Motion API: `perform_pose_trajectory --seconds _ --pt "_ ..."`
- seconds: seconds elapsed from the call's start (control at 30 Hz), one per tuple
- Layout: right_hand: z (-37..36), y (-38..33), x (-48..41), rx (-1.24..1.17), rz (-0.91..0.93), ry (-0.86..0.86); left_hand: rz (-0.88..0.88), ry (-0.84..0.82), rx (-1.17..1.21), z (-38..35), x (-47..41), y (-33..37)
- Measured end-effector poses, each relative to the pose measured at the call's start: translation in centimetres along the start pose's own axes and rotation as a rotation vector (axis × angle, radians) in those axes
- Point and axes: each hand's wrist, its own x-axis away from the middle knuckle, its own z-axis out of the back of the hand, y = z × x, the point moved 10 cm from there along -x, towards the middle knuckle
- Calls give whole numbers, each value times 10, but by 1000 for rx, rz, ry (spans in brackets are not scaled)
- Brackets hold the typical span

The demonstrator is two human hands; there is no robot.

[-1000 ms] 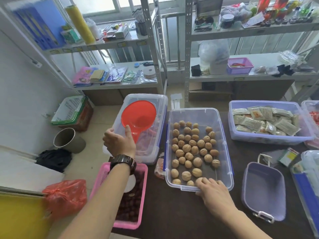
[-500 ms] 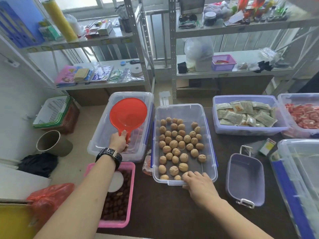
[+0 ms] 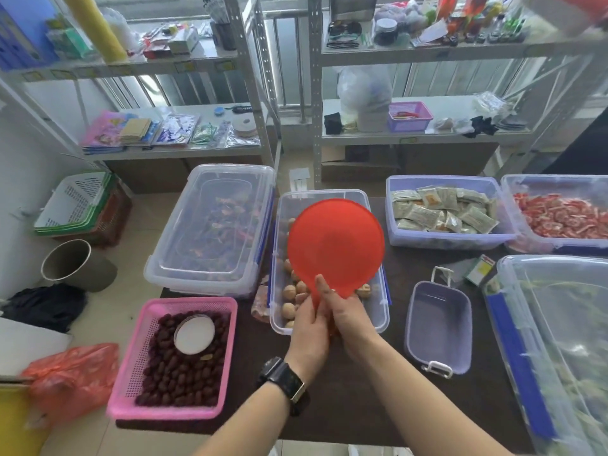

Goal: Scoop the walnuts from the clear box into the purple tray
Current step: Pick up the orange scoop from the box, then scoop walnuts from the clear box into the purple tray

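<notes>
Since the earlier frames, the red round plastic scoop (image 3: 335, 245) has swung across from above the lidded box at left. It now hangs over the walnuts, and the right hand (image 3: 357, 319) has left the box's near rim to meet it.

Nearest, at lower centre of the frame, both forearms converge over the dark worktop (image 3: 345, 409), the left one wearing a black wristwatch (image 3: 283, 380). The left hand (image 3: 307, 327) and the right hand are pressed together around the scoop's short handle, fingers curled onto it from either side. The handle is almost hidden, so I cannot tell which hand bears the weight; it looks like a hand-over.

The handle points back toward the person and the scoop's bowl tilts up and away, hiding the middle of the clear plastic box (image 3: 381, 319). The box's long axis runs near to far, straight ahead of the hands. The pale brown walnuts (image 3: 291, 292) show only beside and below the bowl, at the box's near end just beyond the fingers.

The purple plastic tray with white handles (image 3: 437, 327) lies empty just right of the box, parallel to it and a little apart. It sits on the right hand's side, so that hand looks better placed to dip forward, then carry the load rightward.
</notes>
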Motion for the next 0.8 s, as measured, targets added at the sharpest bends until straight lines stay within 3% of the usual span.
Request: perform_pose_trajectory --seconds 0.1,0.17,0.27,0.37,0.47,0.8 --pt "16 -2 0 -34 4 79 -40 -103 -144 -14 11 -12" --pt "25 -3 1 2 4 79 -124 -150 -472 -11 18 -17" --pt "39 -10 3 -12 11 102 -424 -65 -1073 -2 30 -16" --pt "49 -21 2 -32 3 95 -442 -148 -1311 -1 22 -37" --pt "54 -29 5 -18 23 65 -428 -249 -1425 1 6 -54" --pt "66 -25 10 -27 26 77 -312 -307 -1491 3 -39 -42"
